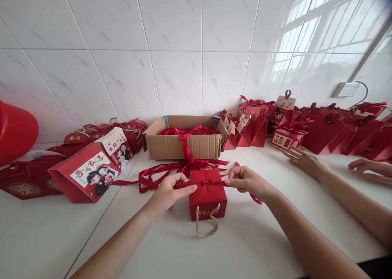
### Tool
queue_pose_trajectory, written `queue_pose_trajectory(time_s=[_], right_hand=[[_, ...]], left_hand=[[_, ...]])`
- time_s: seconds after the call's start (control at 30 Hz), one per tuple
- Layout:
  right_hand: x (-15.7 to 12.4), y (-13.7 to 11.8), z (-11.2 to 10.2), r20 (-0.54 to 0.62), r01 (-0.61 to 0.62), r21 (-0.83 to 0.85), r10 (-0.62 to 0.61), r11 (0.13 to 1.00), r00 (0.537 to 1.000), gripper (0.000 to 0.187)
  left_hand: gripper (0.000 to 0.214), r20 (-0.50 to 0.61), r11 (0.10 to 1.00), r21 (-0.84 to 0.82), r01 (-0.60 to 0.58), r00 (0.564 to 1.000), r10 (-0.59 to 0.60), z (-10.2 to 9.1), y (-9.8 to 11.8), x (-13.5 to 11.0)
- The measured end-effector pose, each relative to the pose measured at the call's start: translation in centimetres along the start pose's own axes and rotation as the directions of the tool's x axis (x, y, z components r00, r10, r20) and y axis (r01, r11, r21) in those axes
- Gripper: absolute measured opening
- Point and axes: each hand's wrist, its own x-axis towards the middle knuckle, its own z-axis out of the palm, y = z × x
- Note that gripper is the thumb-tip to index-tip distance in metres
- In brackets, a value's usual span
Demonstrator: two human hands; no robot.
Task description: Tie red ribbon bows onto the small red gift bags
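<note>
A small red gift box stands in front of me, its top flaps folded together. From its near side hangs a twisted rope handle. A dark red ribbon runs across the top of the box, stretched between my two hands. My left hand pinches it at the left edge, thumb over the lid. At the right edge my right hand grips the ribbon between thumb and fingers, and a loose end hangs below that hand. More loose ribbon lies behind the box.
Behind the box is a cardboard carton with red ribbon spilling over its front. Red gift boxes crowd the left, with a red bucket beyond. More gift boxes line the wall at right. Another person's hands rest nearby on the right.
</note>
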Motion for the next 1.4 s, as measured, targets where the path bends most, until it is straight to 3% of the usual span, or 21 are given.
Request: queue_pose_trajectory(time_s=[0.1, 0.4, 0.6, 0.7, 0.87, 1.03, 1.2, 1.33, 1.4], right_hand=[[-0.1, 0.1, -0.1, 0.037, 0.016, 0.040, -0.018, 0.999, 0.999, 0.041], [-0.5, -1.4, 1.1, 0.147, 0.248, 0.270, -0.295, 0.930, 0.944, 0.019], [-0.2, -3.4, 2.4, 0.177, 0.273, 0.207, -0.311, 0.939, 0.934, 0.020], [0.0, -4.0, 3.1, 0.180, 0.293, 0.148, -0.317, 0.945, 0.931, 0.019], [0.3, -4.2, 4.1, 0.082, 0.349, 0.079, -0.355, 0.934, 0.931, 0.025], [0.3, -3.7, 4.5, -0.126, 0.336, -0.101, -0.347, 0.936, 0.929, 0.026], [0.0, -3.1, 5.0, -0.142, 0.323, -0.207, -0.355, 0.923, 0.924, 0.024], [0.2, -2.5, 6.0, -0.244, 0.417, -0.234, -0.468, 0.878, 0.849, 0.019], [0.3, -2.2, 6.3, -0.284, 0.451, -0.242, -0.508, 0.859, 0.814, 0.018]], left_hand=[[0.036, -0.023, 0.999, 0.041, -0.032, 0.999, 0.033, -0.1, 0.0, -0.1], [0.033, -0.044, 0.979, 0.131, -0.157, 0.986, 0.164, -0.4, -0.2, 0.1], [0.029, -0.021, 0.896, 0.281, -0.343, 0.931, 0.363, -0.1, 1.8, -0.5], [0.030, 0.012, 0.888, 0.255, -0.383, 0.919, 0.393, 0.8, 3.4, -0.7], [0.024, -0.065, 0.905, 0.208, -0.372, 0.918, 0.392, 2.3, 5.0, -0.1], [0.012, -0.057, 0.873, 0.240, -0.424, 0.892, 0.449, 2.7, 5.3, 0.5], [0.016, -0.052, 0.870, 0.245, -0.429, 0.890, 0.453, 2.6, 6.0, 0.5], [0.021, -0.096, 0.856, 0.289, -0.429, 0.877, 0.472, 2.0, 5.9, 0.3], [0.023, -0.152, 0.882, 0.290, -0.373, 0.891, 0.427, 1.4, 5.0, 0.5]])
